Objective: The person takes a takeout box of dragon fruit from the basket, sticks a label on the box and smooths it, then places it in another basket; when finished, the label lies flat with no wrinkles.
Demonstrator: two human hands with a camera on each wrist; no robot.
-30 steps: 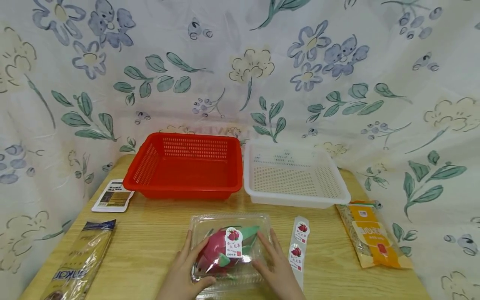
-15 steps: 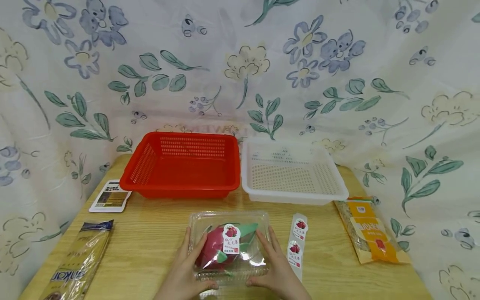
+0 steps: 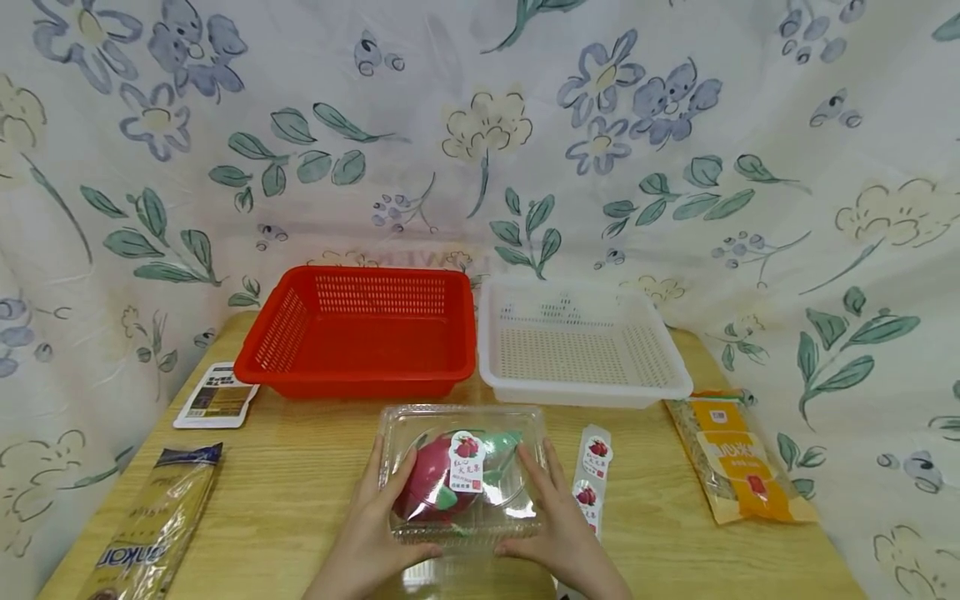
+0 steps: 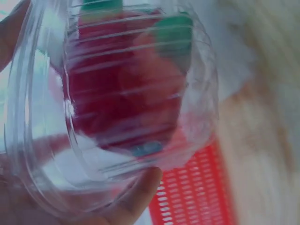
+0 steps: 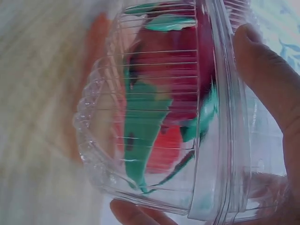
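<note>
A clear plastic clamshell box (image 3: 517,504) holds a magenta dragon fruit (image 3: 426,477) with green scales. A white label (image 3: 467,467) with a fruit picture is stuck on its lid. My left hand (image 3: 371,525) grips the box's left side, fingers along the wall and thumb at the near edge. On the right side my right hand (image 3: 558,521) grips it the same way. Both wrist views show fingers and thumb around the box rim (image 5: 227,117), with the ribbed wall (image 4: 197,108) between. A strip of matching stickers (image 3: 595,462) lies beside my right hand, which partly covers it.
A red basket (image 3: 360,388) and a white basket (image 3: 585,395) stand behind the box on the wooden table (image 3: 285,500). At left lie a gold packet (image 3: 153,517) and a small white-edged packet (image 3: 217,398). An orange bag (image 3: 750,471) lies at right.
Both thumbs have come to the near edge of the box, the right one from on top of the lid. The box and hands have shifted slightly away from me, towards the baskets.
</note>
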